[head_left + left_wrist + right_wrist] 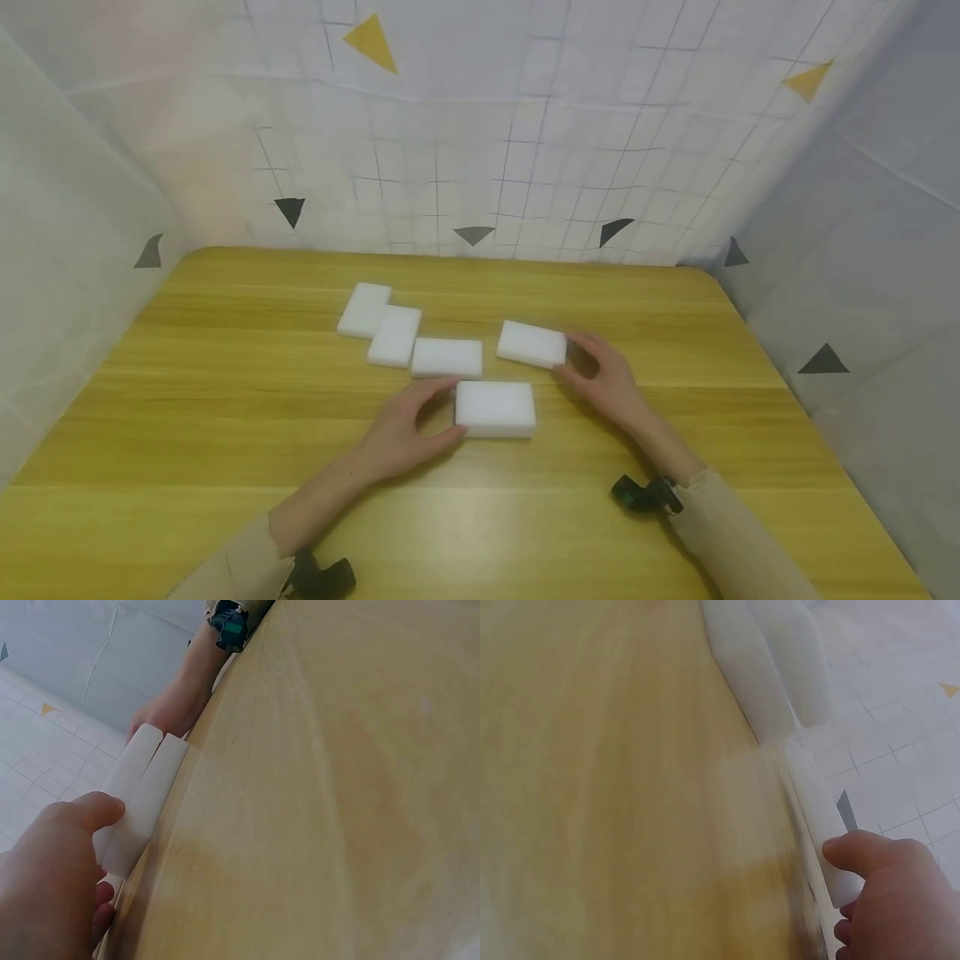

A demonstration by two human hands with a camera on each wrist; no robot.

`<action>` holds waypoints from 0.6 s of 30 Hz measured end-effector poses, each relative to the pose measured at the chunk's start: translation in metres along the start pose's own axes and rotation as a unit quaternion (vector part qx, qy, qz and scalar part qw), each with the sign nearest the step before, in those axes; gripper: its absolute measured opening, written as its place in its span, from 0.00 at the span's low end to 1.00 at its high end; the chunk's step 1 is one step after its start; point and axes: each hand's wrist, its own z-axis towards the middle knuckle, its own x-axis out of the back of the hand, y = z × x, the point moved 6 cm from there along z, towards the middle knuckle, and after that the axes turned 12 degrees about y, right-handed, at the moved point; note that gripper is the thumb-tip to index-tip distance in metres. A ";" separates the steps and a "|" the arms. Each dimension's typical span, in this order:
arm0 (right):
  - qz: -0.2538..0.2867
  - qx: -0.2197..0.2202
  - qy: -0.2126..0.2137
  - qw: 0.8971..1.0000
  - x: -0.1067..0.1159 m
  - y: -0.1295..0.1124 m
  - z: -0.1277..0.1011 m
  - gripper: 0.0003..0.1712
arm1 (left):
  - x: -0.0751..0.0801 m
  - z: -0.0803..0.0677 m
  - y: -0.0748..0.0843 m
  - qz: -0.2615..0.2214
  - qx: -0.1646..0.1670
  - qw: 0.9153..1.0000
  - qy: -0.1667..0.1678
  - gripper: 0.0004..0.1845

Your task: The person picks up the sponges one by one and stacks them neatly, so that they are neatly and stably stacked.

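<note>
Two white sponges lie stacked on the table, the upper sponge [495,403] over a lower one [154,806]. My left hand [401,429] holds the left end of this stack, thumb on the near side and fingers on the far side. In the left wrist view the thumb [105,810] presses against the upper sponge. Further back and to the right, my right hand [600,379] pinches the right end of a single white sponge [532,343], which sits slightly angled. The right wrist view shows the thumb [851,851] on this sponge's near side.
Several more white sponges lie at the back left: a far sponge [364,309], a second sponge [395,336] overlapping its edge, and a third sponge [447,357] lying crosswise behind the stack. The wooden table [187,400] ends at patterned white cloth [450,150] behind.
</note>
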 end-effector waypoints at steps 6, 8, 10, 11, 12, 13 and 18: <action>0.016 0.028 0.028 0.999 0.001 -0.007 -0.003 0.31 | -0.001 0.000 0.000 0.003 0.008 1.000 -0.006 0.33; 0.019 0.039 0.035 0.998 0.000 -0.010 -0.004 0.31 | -0.001 0.001 0.000 0.004 0.010 1.000 -0.007 0.33; 0.024 0.049 0.039 0.998 -0.002 -0.014 -0.005 0.31 | -0.001 0.001 0.000 0.006 0.010 1.000 -0.007 0.33; 0.025 0.056 0.042 0.997 -0.002 -0.015 -0.006 0.30 | 0.000 0.001 0.000 0.006 0.010 1.000 -0.007 0.33; 0.028 0.059 0.044 0.997 -0.003 -0.017 -0.006 0.30 | 0.000 0.001 0.000 0.006 0.010 1.000 -0.007 0.33; 0.028 0.063 0.048 0.997 -0.003 -0.018 -0.007 0.30 | 0.000 0.001 0.000 0.007 0.009 1.000 -0.007 0.33; 0.035 0.073 0.066 0.995 -0.003 -0.024 -0.011 0.30 | 0.000 0.001 0.000 0.006 0.009 1.000 -0.007 0.34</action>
